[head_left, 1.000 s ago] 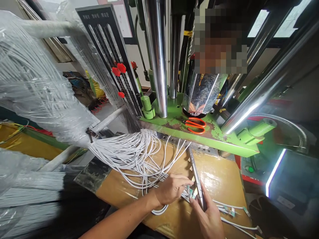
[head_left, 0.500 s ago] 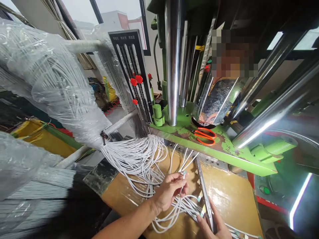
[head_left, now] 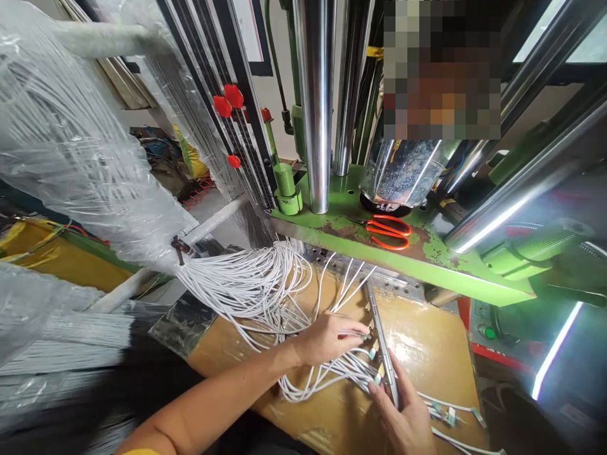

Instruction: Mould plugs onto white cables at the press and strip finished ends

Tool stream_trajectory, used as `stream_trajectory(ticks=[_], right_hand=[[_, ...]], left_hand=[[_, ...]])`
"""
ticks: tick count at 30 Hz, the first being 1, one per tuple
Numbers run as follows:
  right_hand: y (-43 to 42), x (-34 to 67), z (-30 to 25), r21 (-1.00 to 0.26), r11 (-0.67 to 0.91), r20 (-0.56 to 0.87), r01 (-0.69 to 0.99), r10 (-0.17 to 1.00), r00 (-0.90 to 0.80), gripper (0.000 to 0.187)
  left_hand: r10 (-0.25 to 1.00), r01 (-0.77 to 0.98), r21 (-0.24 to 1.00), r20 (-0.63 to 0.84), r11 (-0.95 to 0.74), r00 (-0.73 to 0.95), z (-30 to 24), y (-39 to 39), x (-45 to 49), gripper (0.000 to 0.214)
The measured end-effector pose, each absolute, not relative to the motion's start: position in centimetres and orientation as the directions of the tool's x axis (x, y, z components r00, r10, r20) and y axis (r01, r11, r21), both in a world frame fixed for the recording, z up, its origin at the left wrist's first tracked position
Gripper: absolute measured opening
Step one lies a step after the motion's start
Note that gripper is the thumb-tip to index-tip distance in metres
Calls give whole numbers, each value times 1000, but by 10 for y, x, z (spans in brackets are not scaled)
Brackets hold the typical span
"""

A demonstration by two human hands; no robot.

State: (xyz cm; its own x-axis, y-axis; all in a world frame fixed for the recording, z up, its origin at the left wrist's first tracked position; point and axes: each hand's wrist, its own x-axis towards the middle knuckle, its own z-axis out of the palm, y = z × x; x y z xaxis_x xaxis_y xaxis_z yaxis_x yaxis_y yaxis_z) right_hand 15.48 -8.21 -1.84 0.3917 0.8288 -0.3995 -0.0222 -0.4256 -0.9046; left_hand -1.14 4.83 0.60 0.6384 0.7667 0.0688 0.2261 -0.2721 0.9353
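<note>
My left hand (head_left: 327, 338) is closed in a pinch on a white cable whose small greenish connector end (head_left: 365, 337) sits close to the side of a narrow metal bar (head_left: 378, 333). Whether the connector touches the bar, I cannot tell. My right hand (head_left: 405, 407) grips the near end of the bar, thumb on the left side and fingers on the right. Small connector ends (head_left: 374, 351) line the bar's left side, with white cables (head_left: 327, 373) running from them. Part of the cable in my left hand is hidden by the fingers.
A thick bundle of white cables (head_left: 241, 284) spreads over the brown worktop (head_left: 427, 341). Behind it stands a green machine base (head_left: 427, 262) with steel columns (head_left: 317, 114) and orange-handled scissors (head_left: 389, 232). More cable ends (head_left: 450, 416) lie at right. Someone is behind the machine.
My left hand has moved right, turning palm-down, and brought the connector end from above the cables to the bar's side. My right hand stays on the bar. The view has tilted downward.
</note>
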Motion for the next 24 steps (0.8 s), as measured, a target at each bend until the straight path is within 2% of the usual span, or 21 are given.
stream_trajectory(ticks=[2,4,13,16,19,21,24], right_hand=[[-82,155,-17,-903,-428,-402,-20,829,389,94],[-82,155,-20,-911,-411,-390,-27,839,379,95],[-84,157,-35,-931,-363,-325,25,860,394,93],[-84,159,-40,-932,-351,-296,87,879,373,93],[-83,161,-45,-929,-354,-289,110,877,385,98],[-82,161,-47,-931,-348,-279,107,872,401,100],[-79,161,-46,-941,-330,-270,74,865,423,97]], left_hand=[[659,212,848,196,-486,726,2,53,-11,26],[577,182,791,247,-584,778,-1,57,-9,30],[548,269,656,264,-706,794,-4,61,-5,30],[575,276,679,260,-680,776,-6,63,-2,29],[644,245,778,251,-579,723,-5,65,2,22],[731,239,850,222,-469,645,-1,66,5,14],[878,247,938,103,-242,468,11,68,4,10]])
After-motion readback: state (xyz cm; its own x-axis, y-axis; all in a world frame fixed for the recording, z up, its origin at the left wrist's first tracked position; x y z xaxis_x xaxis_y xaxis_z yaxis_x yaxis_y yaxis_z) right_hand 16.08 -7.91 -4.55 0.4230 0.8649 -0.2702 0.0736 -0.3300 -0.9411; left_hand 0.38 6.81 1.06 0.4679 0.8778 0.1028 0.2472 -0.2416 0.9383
